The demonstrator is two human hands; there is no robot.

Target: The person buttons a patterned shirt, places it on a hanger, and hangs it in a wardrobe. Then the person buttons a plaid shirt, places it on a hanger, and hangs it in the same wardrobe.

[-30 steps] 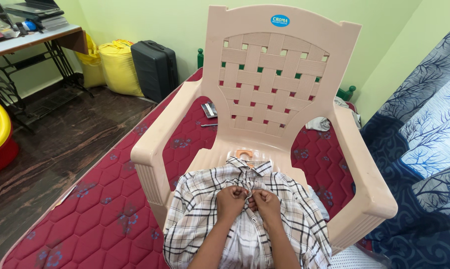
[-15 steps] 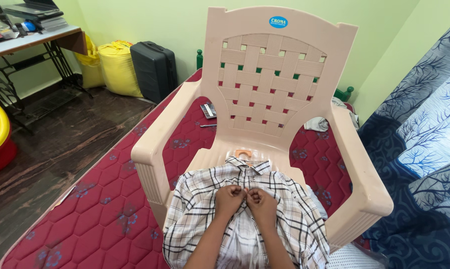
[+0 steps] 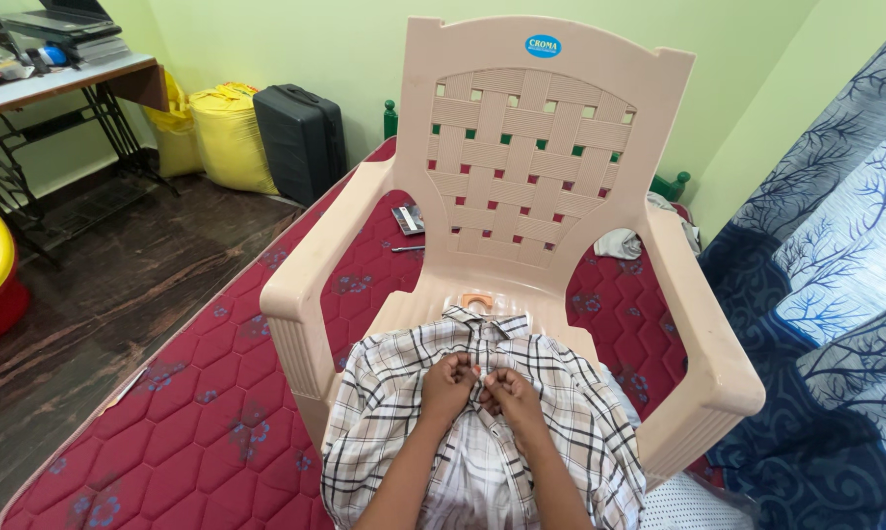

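1. The checked shirt [image 3: 404, 402] (white with dark crossing lines) lies front-up over the seat of the plastic chair [image 3: 546, 147]; its collar points toward twelve o'clock, at the chair back, and its long axis runs from twelve to six, the lower part spilling over the seat's front edge out of view.
2. The left hand [image 3: 447, 383] is curled nearly into a fist, its fingertips pinching the shirt's left front edge at the placket just below the collar; how much cloth sits inside the curl cannot be told.
3. The right hand [image 3: 509, 393] is closed the same way on the opposite front edge; the two hands touch knuckle to knuckle at the centre of the chest, and both forearms come in from six o'clock.
4. A small orange hanger [image 3: 477, 300] shows just beyond the collar at twelve o'clock, lying on the seat.
5. The chair stands on a red quilted mattress [image 3: 208, 393]; on the mattress, at about eleven o'clock from the shirt, lies a small dark flat object [image 3: 408, 218] too small to identify.
6. At three o'clock hangs a blue curtain with a branch pattern [image 3: 835, 294].
7. Far off at ten o'clock, on the dark floor, a black suitcase [image 3: 299, 137] stands beside a yellow sack [image 3: 229, 132]; a table on a black metal frame [image 3: 41, 88] stands further left.
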